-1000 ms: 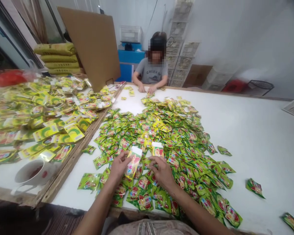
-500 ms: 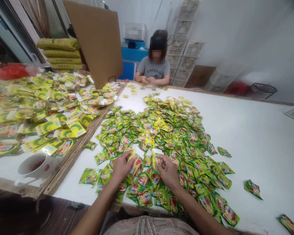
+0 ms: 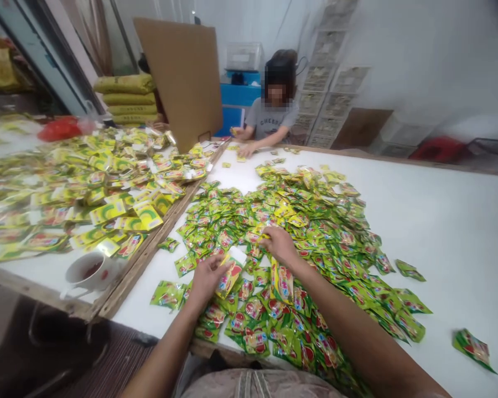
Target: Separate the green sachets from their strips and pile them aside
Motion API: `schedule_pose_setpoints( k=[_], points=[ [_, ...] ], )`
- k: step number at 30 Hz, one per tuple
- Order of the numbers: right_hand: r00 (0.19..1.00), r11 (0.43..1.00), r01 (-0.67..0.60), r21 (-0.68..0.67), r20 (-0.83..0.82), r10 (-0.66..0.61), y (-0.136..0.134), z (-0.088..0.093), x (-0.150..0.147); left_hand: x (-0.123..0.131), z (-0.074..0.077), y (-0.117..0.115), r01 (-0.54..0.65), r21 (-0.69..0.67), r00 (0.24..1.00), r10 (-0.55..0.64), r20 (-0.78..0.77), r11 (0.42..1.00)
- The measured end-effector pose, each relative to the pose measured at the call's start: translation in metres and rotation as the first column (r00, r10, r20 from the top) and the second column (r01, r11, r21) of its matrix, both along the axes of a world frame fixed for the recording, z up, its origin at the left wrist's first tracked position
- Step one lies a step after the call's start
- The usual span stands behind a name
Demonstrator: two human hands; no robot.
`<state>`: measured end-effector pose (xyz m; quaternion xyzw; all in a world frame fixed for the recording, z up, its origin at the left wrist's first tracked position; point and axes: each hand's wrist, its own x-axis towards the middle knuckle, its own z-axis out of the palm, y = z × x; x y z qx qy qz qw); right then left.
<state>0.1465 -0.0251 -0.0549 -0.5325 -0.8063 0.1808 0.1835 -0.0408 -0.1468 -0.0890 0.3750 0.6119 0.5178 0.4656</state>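
Observation:
A big heap of small green and red sachets [image 3: 311, 221] covers the white table [image 3: 440, 221]. My left hand [image 3: 205, 276] is closed on a small stack of sachets [image 3: 231, 272] held upright just above the heap's near edge. My right hand [image 3: 279, 243] reaches forward into the middle of the heap, fingers curled down onto the sachets there. What its fingertips pinch is hidden under the hand.
A second table at left carries many yellow-green packets [image 3: 108, 188] and a white cup [image 3: 87, 271] of dark drink. A cardboard sheet [image 3: 182, 77] stands upright behind it. Another person [image 3: 274, 113] sits at the far end handling sachets. Loose sachets [image 3: 473, 347] lie at right.
My right hand let go of its sachet and moved forward into the heap. My left hand kept its stack. The view shifted to the left.

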Motion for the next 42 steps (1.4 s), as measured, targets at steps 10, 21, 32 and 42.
schedule_pose_setpoints(
  k=[10, 21, 32, 42],
  points=[
    [0.852, 0.969, -0.084, -0.234, -0.521, -0.052, -0.050, -0.009, -0.020, 0.003, -0.002, 0.000, 0.095, 0.046, 0.995, -0.093, -0.032, 0.994],
    [0.947, 0.976, -0.020, -0.217, -0.319, -0.051, -0.015, 0.007, -0.001, 0.004, 0.011, 0.005, 0.084, -0.108, 0.985, -0.066, 0.161, 0.991],
    [0.974, 0.970, 0.227, -0.084, 0.029, -0.225, 0.024, -0.015, 0.014, 0.005, 0.020, 0.004, 0.031, -0.080, 0.984, -0.017, 0.177, 0.996],
    [0.850, 0.900, -0.298, -0.319, -0.517, 0.099, -0.030, 0.024, 0.005, -0.004, 0.017, 0.001, 0.087, -0.069, 0.995, -0.083, 0.048, 0.994]
  ],
)
